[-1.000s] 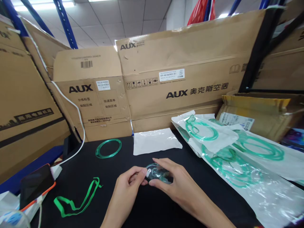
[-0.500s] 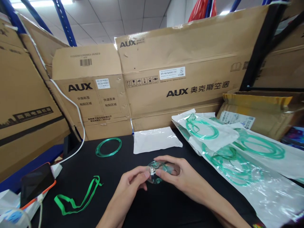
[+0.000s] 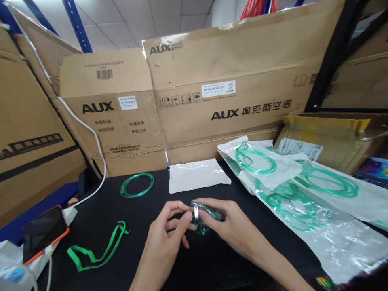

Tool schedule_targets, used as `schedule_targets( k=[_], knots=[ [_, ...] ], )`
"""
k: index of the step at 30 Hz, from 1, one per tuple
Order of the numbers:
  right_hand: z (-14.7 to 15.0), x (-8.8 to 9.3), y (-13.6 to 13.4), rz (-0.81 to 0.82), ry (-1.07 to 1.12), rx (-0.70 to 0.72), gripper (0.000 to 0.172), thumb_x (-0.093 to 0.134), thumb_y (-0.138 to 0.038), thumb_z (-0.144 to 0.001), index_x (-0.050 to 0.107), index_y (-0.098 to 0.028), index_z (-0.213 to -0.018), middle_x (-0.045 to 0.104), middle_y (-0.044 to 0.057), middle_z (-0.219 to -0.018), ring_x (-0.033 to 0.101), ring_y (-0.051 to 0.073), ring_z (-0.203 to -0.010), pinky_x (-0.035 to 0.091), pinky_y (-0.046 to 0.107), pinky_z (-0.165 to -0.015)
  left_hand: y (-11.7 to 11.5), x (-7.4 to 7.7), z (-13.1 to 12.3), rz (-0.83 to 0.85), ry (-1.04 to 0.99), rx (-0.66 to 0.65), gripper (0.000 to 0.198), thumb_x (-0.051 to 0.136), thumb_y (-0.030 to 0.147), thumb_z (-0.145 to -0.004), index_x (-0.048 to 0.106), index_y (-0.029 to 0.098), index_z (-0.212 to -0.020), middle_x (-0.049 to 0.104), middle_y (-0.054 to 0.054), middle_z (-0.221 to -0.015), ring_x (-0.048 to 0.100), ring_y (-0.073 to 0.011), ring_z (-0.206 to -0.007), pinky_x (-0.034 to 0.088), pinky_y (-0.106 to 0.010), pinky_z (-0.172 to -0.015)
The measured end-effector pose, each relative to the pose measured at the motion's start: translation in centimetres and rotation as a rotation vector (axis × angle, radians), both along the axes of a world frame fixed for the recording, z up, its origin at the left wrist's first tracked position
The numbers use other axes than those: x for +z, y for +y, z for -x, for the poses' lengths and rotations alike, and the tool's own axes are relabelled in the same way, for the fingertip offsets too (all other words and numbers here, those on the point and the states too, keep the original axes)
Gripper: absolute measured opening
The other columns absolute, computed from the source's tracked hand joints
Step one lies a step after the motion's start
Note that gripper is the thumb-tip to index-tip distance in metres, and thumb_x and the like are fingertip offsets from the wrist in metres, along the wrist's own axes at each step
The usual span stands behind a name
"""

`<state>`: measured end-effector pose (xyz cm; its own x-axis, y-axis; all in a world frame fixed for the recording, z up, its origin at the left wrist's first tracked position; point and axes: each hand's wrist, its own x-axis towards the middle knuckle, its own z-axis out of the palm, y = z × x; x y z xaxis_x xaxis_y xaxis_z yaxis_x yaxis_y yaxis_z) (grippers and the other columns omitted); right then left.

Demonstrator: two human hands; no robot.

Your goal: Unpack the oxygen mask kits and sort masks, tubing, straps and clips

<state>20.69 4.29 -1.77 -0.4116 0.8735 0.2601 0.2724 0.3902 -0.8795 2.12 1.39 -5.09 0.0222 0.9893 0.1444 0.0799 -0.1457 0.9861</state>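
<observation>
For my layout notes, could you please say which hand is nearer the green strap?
Left: the left hand is right of the green strap, the right hand farther right.

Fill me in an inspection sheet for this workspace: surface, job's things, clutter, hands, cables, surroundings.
Surface: black tabletop; flat white pouch lying at the back.
Job's things: clear greenish piece with a metal strip, between the hands; green tubing coil and green strap lie apart on the left.
Clutter: phone at far left; overlapping tubing pouches on the right, carton behind them.
Left hand: fingertips at the strip; exact contact hard to tell.
Right hand: thumb and fingers grip the piece.
Cables: white cable runs down past the cardboard panels to a white block beside the phone.
Surroundings: cardboard panels stand at the back and left; blue posts rise beyond.
</observation>
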Motion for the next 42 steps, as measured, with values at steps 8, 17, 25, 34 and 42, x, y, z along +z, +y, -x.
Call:
schedule_targets(
  k=[8, 17, 25, 34, 42],
  knots=[
    [0.6, -0.5, -0.2, -0.014, 0.029, -0.048, 0.03, 0.062, -0.034, -0.095, 0.075, -0.023, -0.121, 0.076, 0.005, -0.118, 0.07, 0.025, -0.113, 0.052, 0.038, -0.103, -0.2, 0.2, 0.0, -0.108, 0.285, 0.014, 0.03, 0.061, 0.049, -0.093, 0.078, 0.024, -0.095, 0.062, -0.008, -0.124, 0.066, -0.019, -0.088, 0.055, -0.024, -0.062],
    [0.0, 0.5, -0.3, -0.042, -0.111, 0.053, 0.03, 0.059, -0.03, -0.097, 0.073, -0.03, -0.124, 0.074, 0.001, -0.123, 0.071, 0.024, -0.11, 0.05, 0.038, -0.102, -0.5, 1.1, 0.3, -0.148, 0.38, 0.036, 0.032, 0.059, 0.051, -0.094, 0.079, 0.026, -0.094, 0.058, -0.008, -0.132, 0.063, -0.0244, -0.105, 0.055, -0.031, -0.076],
    [0.1, 0.2, -0.4, -0.02, -0.065, 0.001, 0.031, 0.061, -0.027, -0.095, 0.073, -0.03, -0.123, 0.077, 0.002, -0.115, 0.069, 0.022, -0.111, 0.05, 0.033, -0.098, -0.4, 0.6, 0.2, -0.253, 0.399, 0.013, 0.017, 0.064, 0.038, -0.094, 0.078, 0.03, -0.092, 0.06, -0.004, -0.126, 0.062, -0.024, -0.114, 0.048, -0.039, -0.101],
    [-0.3, 0.0, -0.1, 0.023, -0.111, -0.002, 0.026, 0.059, -0.035, -0.096, 0.074, -0.025, -0.114, 0.074, 0.003, -0.098, 0.069, 0.018, -0.084, 0.051, 0.026, -0.069, 0.1, 0.4, 1.2, -0.441, 0.578, -0.003, 0.025, 0.064, 0.034, -0.096, 0.067, 0.034, -0.121, 0.067, -0.002, -0.128, 0.064, -0.0228, -0.116, 0.051, -0.036, -0.098],
    [-0.6, 0.1, -0.4, 0.067, -0.109, 0.005, 0.021, 0.061, -0.045, -0.095, 0.062, -0.024, -0.097, 0.068, -0.003, -0.08, 0.059, 0.013, -0.071, 0.045, 0.023, -0.064, -0.4, 0.9, 2.1, -0.468, 0.717, -0.063, 0.033, 0.069, 0.038, -0.093, 0.064, 0.033, -0.125, 0.071, -0.002, -0.125, 0.065, -0.0232, -0.116, 0.049, -0.04, -0.1]
  ],
)
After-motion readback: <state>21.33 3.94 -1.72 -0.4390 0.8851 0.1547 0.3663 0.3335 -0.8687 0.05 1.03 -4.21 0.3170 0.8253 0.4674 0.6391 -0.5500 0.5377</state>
